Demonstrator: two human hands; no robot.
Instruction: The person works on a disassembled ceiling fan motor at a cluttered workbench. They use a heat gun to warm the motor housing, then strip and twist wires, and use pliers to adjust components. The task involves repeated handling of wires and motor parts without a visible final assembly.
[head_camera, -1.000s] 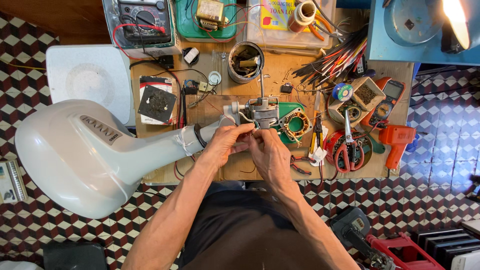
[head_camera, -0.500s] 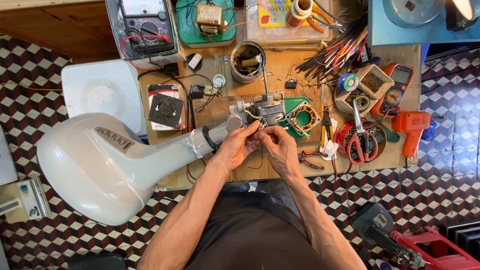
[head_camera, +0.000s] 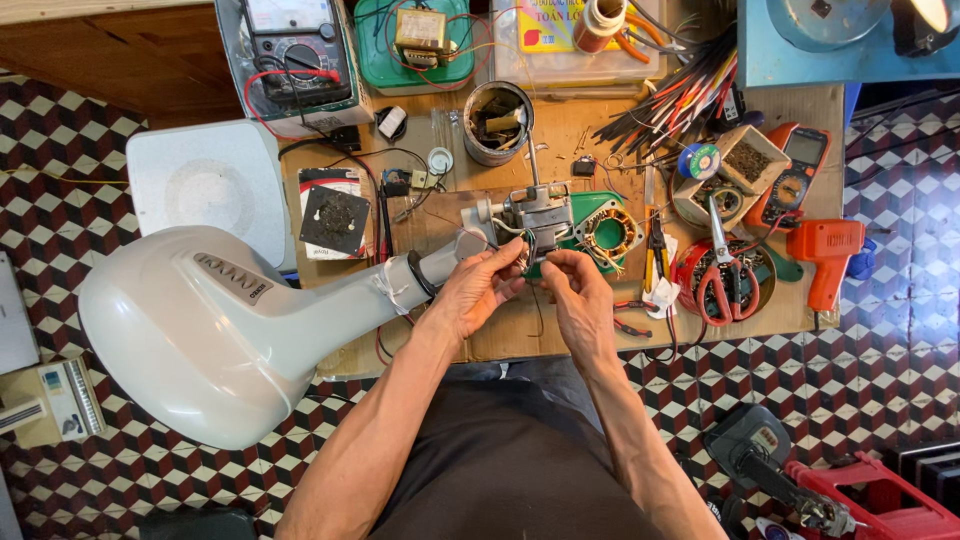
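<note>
Fine wires at the grey metal fan motor (head_camera: 540, 215) are pinched by left hand (head_camera: 478, 292) and right hand (head_camera: 575, 290) (wiring step); steady fingertip control is judged necessary next.

The fan base (head_camera: 215, 325) is pale grey-white. The floor (head_camera: 60, 210) shows a checker of dark red, black and white cubes. The workbench (head_camera: 560, 135) is tan wood. The scissors (head_camera: 728, 275) have red handles, the drill (head_camera: 826, 250) is orange-red, the tray (head_camera: 372, 60) is green, and the shorts (head_camera: 500, 450) are dark grey.
</note>
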